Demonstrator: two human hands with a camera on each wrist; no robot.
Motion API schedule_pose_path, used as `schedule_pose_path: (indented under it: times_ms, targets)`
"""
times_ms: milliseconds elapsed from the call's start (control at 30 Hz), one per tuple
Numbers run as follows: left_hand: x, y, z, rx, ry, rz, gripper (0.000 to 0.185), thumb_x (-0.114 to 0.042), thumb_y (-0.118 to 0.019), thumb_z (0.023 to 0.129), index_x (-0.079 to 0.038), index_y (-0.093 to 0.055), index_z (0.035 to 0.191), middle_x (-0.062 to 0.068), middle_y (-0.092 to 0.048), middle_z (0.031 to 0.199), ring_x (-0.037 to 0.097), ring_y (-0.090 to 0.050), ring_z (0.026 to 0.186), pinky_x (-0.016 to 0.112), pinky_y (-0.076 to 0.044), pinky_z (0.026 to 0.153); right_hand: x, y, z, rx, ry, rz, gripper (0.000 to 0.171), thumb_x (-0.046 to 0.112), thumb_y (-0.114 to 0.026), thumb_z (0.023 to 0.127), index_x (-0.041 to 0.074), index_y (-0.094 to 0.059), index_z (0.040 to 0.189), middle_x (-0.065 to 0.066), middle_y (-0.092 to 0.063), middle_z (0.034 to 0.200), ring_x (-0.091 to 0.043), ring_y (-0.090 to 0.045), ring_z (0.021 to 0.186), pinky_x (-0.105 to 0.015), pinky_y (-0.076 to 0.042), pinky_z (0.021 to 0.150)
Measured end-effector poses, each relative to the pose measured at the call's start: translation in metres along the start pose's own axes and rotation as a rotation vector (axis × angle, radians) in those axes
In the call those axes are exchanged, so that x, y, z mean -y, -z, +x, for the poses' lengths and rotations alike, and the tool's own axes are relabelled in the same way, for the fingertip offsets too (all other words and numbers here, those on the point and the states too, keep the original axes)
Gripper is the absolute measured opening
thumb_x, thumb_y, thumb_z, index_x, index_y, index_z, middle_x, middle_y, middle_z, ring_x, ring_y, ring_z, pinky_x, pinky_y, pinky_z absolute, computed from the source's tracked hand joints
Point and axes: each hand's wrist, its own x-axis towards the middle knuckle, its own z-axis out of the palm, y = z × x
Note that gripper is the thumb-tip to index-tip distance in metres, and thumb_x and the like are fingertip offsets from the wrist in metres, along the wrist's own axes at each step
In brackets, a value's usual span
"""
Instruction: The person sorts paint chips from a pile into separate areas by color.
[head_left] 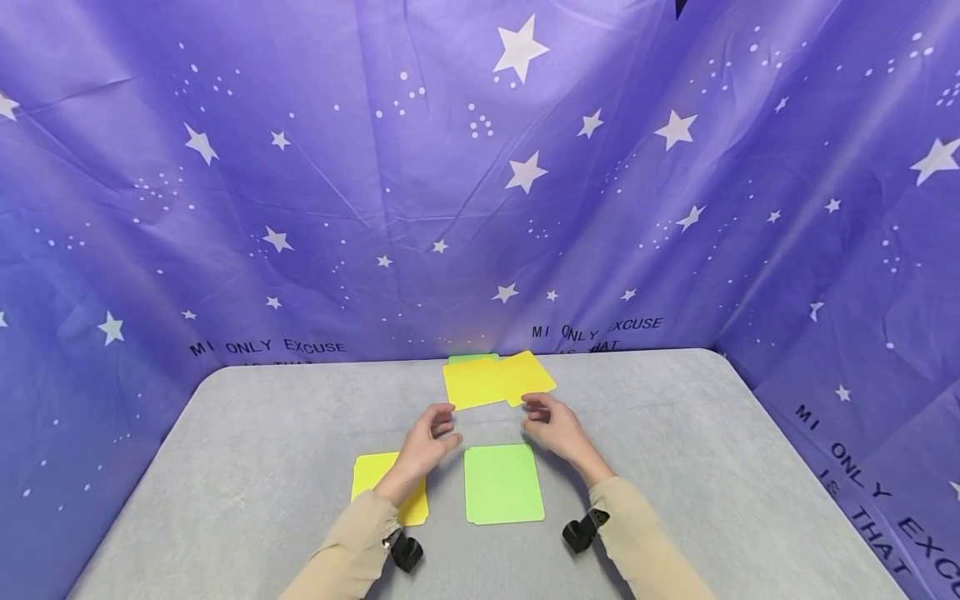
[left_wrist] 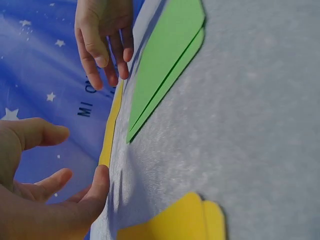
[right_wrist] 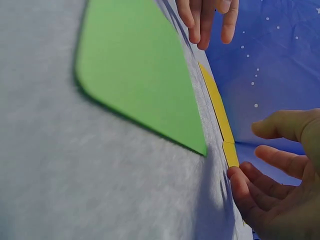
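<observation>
My left hand [head_left: 424,442] hovers over the table with fingers loosely bent and nothing in its grasp. It is above and just beyond a yellow card stack [head_left: 369,472], which my forearm partly covers. Across from it, my right hand [head_left: 557,428] is likewise empty, fingertips near the lower edge of a yellow card [head_left: 529,377] at the back. Between the forearms lies a green card stack [head_left: 504,485]; in the left wrist view two layers of green card [left_wrist: 170,55] show, slightly offset. Another yellow card [head_left: 472,383] overlaps the first one at the back.
A green card [head_left: 472,359] peeks out behind the back yellow cards, close to the far table edge. The grey table [head_left: 262,450] meets a purple star-printed curtain [head_left: 450,167] at the back, which also hangs along both sides.
</observation>
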Motion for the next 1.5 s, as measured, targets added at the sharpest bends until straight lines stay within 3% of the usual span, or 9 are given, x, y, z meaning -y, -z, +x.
schedule_pose_path:
  times_ms: [167,500,900,1133,1500]
  targets:
    - [0.009,0.0,0.012,-0.011,0.026,-0.045,0.058,0.0,-0.065,0.084,0.008,-0.042,0.136,0.031,-0.045,0.134,0.043,-0.045,0.124,0.051,-0.038,0.101,0.002,-0.004,0.012,0.017,-0.017,0.095,0.042,-0.001,-0.067,0.084,-0.004,-0.058,0.125,-0.022,-0.059,0.122,-0.034,-0.06,0.106,-0.04,-0.051,0.086]
    - [0.011,0.001,0.02,-0.024,0.065,-0.145,0.062,0.0,-0.064,0.085,0.007,-0.036,0.14,0.031,-0.038,0.14,0.044,-0.039,0.129,0.051,-0.036,0.103,0.003,-0.013,0.025,0.06,-0.064,0.317,0.047,-0.006,-0.063,0.085,-0.009,-0.052,0.13,-0.029,-0.053,0.127,-0.04,-0.056,0.111,-0.038,-0.051,0.087]
    - [0.013,0.007,0.029,-0.011,0.119,-0.299,0.073,-0.003,-0.063,0.084,0.002,-0.027,0.147,0.033,-0.029,0.145,0.044,-0.035,0.132,0.048,-0.036,0.104,0.01,-0.021,0.035,0.081,-0.088,0.34,0.056,-0.005,-0.063,0.086,-0.004,-0.046,0.139,-0.03,-0.047,0.135,-0.042,-0.05,0.119,-0.045,-0.044,0.097]
    - [0.014,0.008,0.031,0.005,0.136,-0.314,0.075,-0.003,-0.064,0.083,0.0,-0.026,0.148,0.033,-0.03,0.145,0.041,-0.042,0.127,0.042,-0.043,0.099,0.013,-0.024,0.036,0.105,-0.131,0.422,0.061,-0.002,-0.063,0.086,0.001,-0.042,0.143,-0.028,-0.043,0.139,-0.039,-0.046,0.125,-0.048,-0.041,0.1]
    - [0.015,0.008,0.033,0.013,0.151,-0.356,0.077,0.001,-0.064,0.082,0.0,-0.024,0.148,0.033,-0.032,0.142,0.041,-0.045,0.123,0.038,-0.047,0.094,0.011,-0.027,0.038,0.093,-0.144,0.408,0.059,-0.001,-0.065,0.085,-0.004,-0.043,0.14,-0.029,-0.045,0.135,-0.039,-0.044,0.126,-0.046,-0.043,0.097]
